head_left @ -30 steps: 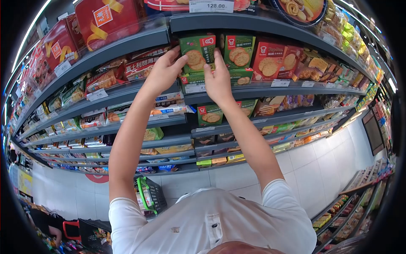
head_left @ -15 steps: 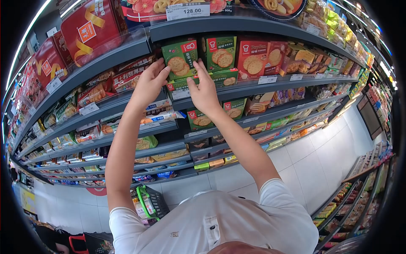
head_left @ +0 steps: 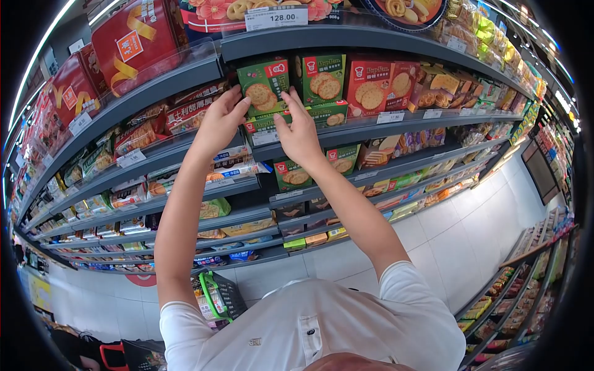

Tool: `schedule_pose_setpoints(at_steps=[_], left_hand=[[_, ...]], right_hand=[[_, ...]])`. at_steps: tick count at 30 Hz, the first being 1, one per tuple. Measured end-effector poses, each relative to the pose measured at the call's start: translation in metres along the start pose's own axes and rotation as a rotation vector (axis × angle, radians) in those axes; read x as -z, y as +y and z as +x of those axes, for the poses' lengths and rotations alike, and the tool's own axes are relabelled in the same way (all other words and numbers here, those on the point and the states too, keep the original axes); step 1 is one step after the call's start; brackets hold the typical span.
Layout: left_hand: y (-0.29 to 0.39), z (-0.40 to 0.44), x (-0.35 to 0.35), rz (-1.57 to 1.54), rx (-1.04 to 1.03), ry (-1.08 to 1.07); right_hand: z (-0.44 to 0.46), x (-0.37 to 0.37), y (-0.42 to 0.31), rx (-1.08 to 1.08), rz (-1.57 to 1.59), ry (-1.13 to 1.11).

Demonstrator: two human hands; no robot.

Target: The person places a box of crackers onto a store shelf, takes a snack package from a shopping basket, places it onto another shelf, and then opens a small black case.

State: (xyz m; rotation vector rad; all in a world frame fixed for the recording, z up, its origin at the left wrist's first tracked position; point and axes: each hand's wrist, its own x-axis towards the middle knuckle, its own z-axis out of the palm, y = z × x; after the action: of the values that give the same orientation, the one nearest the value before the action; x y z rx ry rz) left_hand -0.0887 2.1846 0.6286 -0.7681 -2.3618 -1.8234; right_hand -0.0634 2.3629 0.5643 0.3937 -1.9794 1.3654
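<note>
On a grey shelf (head_left: 371,130), a green cracker box (head_left: 263,83) stands slightly tilted on top of a flat-lying green box (head_left: 260,125). My left hand (head_left: 219,119) is at the upright box's left side, its thumb at the lower left edge and its fingers reaching behind. At the right side is my right hand (head_left: 298,131), fingers along the edge and thumb near the lower front. The two hands hold the box between them. A second upright green box (head_left: 322,79) stands just right of it, beside red cracker boxes (head_left: 371,86).
Red gift boxes (head_left: 133,46) and a 128.00 price tag (head_left: 276,18) are on the shelf above. Packaged snacks fill lower shelves. A green-handled basket (head_left: 230,297) sits on the tiled floor. Part of a person (head_left: 71,349) shows at lower left, another rack (head_left: 513,297) at lower right.
Compared with a second ago, the view has turned, so the shelves and both hands appear further left. The hands remain at the green box, which looks a little more tilted. Little differs since half a second ago.
</note>
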Motion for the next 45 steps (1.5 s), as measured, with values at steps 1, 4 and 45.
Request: schedule_pose_setpoints(at_steps=[1, 4, 45], left_hand=[[-0.001, 0.0, 0.0, -0.001, 0.001, -0.001], [-0.001, 0.001, 0.0, 0.01, -0.015, -0.012], [-0.429, -0.597, 0.015, 0.33, 1.168, 0.691]], right_hand=[[0.0, 0.0, 0.001, -0.001, -0.001, 0.0], [0.0, 0.0, 0.002, -0.014, -0.001, -0.017], [-0.503, 0.086, 0.279, -0.918, -0.336, -0.808]])
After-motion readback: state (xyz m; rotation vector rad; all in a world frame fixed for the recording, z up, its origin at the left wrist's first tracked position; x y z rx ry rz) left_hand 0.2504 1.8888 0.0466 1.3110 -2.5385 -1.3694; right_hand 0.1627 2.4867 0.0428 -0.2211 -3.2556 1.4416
